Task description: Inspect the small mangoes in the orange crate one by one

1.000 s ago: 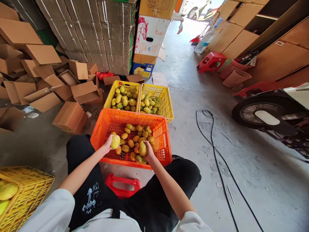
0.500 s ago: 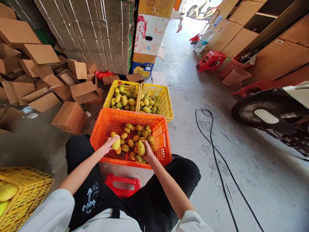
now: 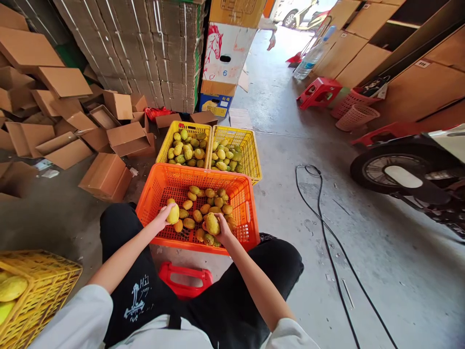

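An orange crate [image 3: 163, 182] with several yellow-green mangoes stands on the floor between my knees. My left hand [image 3: 162, 218] is closed round a yellow mango [image 3: 173, 214] over the crate's left side. My right hand [image 3: 221, 231] grips a greenish-yellow mango [image 3: 212, 224] above the pile near the crate's front. Behind the orange crate stand two yellow crates, the left one [image 3: 164, 142] and the right one [image 3: 252, 155], both holding mangoes.
Loose cardboard boxes [image 3: 109, 177] lie at the left, stacked flat cartons [image 3: 145, 48] behind. Another yellow crate [image 3: 43, 286] sits at my lower left. A black cable [image 3: 327, 242] runs across the floor; a scooter wheel [image 3: 392, 177] is at the right. A red stool [image 3: 185, 281] is under me.
Both hands have turned their mangoes slightly in place over the orange crate; the right hand's mango has shifted a little to the left.
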`<move>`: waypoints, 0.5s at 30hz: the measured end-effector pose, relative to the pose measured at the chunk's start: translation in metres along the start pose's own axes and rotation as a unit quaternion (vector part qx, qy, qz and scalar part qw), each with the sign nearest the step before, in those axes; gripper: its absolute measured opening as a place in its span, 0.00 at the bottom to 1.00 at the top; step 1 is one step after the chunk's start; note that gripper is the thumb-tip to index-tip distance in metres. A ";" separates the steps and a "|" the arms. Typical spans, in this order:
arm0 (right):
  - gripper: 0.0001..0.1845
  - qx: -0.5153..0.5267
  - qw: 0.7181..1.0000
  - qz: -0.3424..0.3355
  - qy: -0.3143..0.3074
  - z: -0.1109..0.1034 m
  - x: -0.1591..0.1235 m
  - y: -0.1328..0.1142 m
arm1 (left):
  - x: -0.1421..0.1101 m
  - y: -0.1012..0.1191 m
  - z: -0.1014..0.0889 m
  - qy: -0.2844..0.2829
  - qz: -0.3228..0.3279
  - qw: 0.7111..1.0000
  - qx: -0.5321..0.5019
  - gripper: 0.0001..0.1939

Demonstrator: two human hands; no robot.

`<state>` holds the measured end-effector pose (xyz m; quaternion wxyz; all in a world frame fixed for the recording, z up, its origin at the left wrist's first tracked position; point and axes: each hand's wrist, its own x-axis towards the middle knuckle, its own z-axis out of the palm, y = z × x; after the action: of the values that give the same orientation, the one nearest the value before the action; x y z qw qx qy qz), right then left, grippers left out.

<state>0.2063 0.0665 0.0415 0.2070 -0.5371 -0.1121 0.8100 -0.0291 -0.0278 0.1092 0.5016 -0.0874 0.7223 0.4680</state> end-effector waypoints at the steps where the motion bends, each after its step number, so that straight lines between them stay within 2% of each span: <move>1: 0.06 0.007 1.000 0.012 0.014 0.002 -0.002 -0.002 | 0.000 0.000 0.000 -0.007 -0.004 1.000 0.000 0.08; 6: 0.06 0.004 0.999 0.015 0.044 0.007 -0.007 -0.004 | 0.001 0.000 -0.001 -0.005 -0.025 1.000 0.000 0.09; 12: 0.07 -0.033 0.997 0.000 0.063 0.001 -0.002 -0.001 | 0.003 -0.003 -0.005 -0.051 -0.018 0.998 0.020 0.11; 15: 0.11 -0.045 0.998 -0.032 0.044 -0.004 0.003 0.001 | 0.005 -0.006 -0.005 -0.063 0.002 0.998 0.026 0.14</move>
<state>0.2084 0.0666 0.0365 0.2131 -0.5768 -0.1562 0.7730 -0.0314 -0.0333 0.1026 0.5475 -0.0431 0.7013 0.4545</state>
